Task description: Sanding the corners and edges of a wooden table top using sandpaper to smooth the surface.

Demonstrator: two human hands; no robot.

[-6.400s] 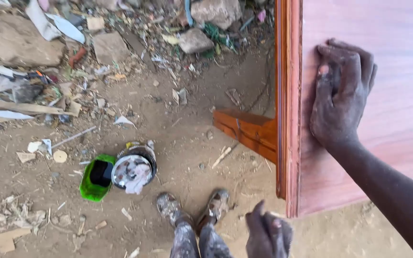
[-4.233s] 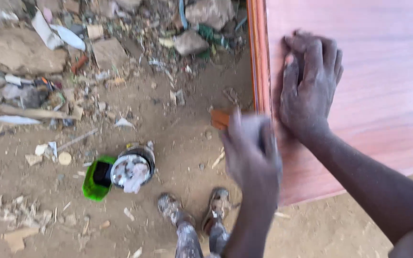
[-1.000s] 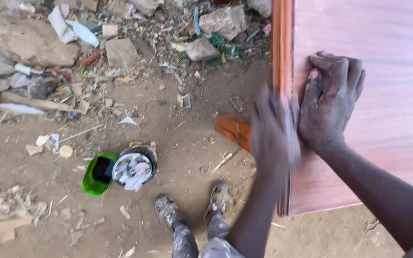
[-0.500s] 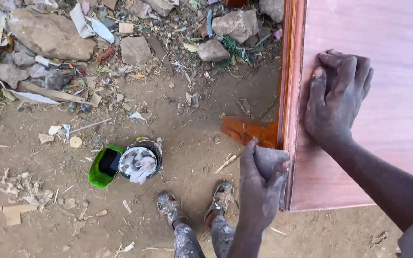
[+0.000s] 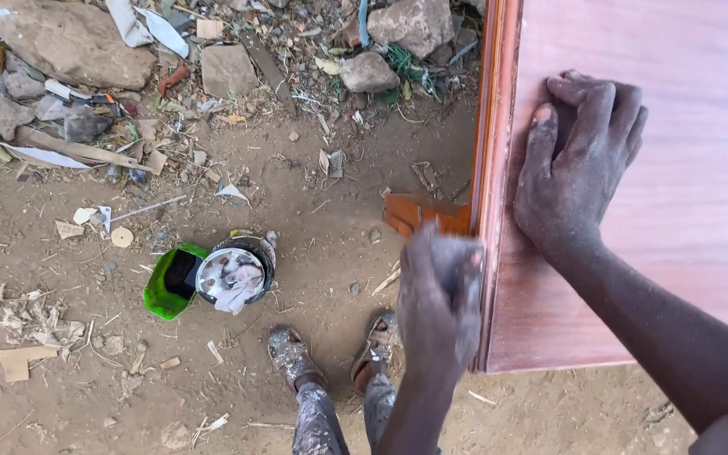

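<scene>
- My left hand (image 5: 438, 305) presses curled fingers against the tabletop's orange moulded edge (image 5: 489, 168); whether that grip holds anything, I cannot tell.
- Best to rub along the edge with even pressure.
- My right hand (image 5: 579, 164) lies flat on the reddish tabletop (image 5: 684, 126), grasping nothing, steadying it.

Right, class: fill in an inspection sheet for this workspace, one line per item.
Surface: reddish wooden panel, smooth, raised off the dirt ground.
Job's things: orange-brown edge trim along the panel's left side.
Clutter: green container and open tin with a rag on the ground.
Hands: right hand flat on the panel; left hand against the trim, fingers curled.
Cables: nothing seen.
Surroundings: rocks, scraps and litter; dusty shoes.
</scene>
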